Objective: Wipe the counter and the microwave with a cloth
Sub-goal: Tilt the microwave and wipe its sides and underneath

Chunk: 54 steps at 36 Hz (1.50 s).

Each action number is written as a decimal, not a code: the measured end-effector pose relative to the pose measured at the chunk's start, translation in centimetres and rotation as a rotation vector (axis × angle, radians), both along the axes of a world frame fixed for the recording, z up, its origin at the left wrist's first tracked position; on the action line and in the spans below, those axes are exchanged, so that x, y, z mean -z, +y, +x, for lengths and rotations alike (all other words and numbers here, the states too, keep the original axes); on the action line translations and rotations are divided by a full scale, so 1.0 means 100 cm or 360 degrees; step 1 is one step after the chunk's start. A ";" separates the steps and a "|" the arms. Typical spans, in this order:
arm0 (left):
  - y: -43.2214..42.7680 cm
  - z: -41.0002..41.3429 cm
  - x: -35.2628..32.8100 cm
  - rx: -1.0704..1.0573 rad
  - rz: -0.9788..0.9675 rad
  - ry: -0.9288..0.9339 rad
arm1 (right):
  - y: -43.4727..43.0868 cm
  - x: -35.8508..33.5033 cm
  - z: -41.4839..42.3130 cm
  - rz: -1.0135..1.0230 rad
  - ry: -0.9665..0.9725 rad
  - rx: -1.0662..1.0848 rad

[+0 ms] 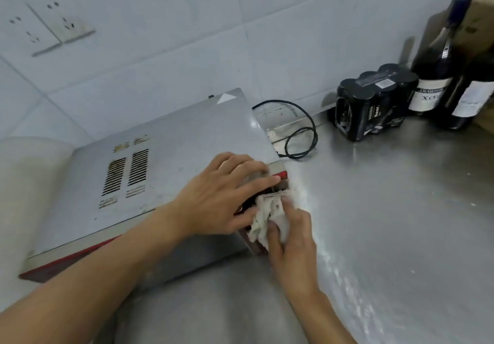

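Observation:
A silver microwave with red trim and vent slots on top stands on the steel counter. My left hand rests on the microwave's top at its front right corner, fingers straight and spread over the edge. My right hand grips a crumpled whitish cloth and presses it against the microwave's right side near that corner. Part of the cloth is hidden under my fingers.
A black power cord loops on the counter behind the microwave. A shrink-wrapped pack of dark cans and two dark bottles stand at the back right by a cardboard box. Wall sockets sit on the tiled wall.

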<state>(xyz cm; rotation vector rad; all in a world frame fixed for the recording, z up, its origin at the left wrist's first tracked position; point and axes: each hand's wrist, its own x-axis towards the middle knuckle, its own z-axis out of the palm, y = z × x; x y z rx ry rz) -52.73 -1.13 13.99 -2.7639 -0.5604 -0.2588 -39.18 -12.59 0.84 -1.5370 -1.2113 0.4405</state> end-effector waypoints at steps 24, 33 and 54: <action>-0.004 0.006 0.001 -0.0113 -0.0027 -0.0004 | 0.022 0.010 0.027 0.0286 -0.0227 -0.0252; -0.003 0.005 0.001 -0.0099 -0.0061 -0.0014 | 0.020 0.015 0.022 0.0282 -0.0170 -0.0194; -0.004 0.004 0.001 -0.0079 -0.0041 0.0003 | 0.010 0.055 0.002 -0.0130 0.0092 -0.0062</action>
